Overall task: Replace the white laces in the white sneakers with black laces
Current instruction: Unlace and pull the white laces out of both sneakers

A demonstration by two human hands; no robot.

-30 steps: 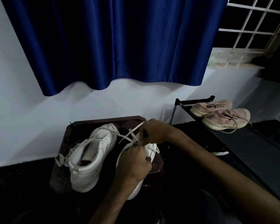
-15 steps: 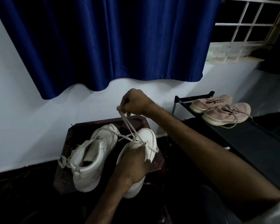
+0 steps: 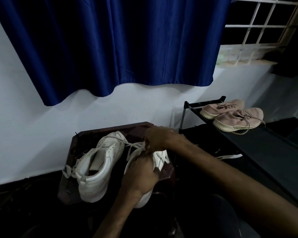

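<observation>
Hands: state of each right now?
Left hand: closed, gripping the right white sneaker.
Right hand: closed, pinching that sneaker's white lace.

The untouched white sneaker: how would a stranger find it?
Look below the blue curtain to the dark stool. On it, the left white sneaker has a loose lace at its heel; the left hand and right hand are on the right sneaker.

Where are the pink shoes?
In the head view the pink shoes sit side by side at the far end of the black rack, on the right, below the window and right of the white sneakers.
</observation>
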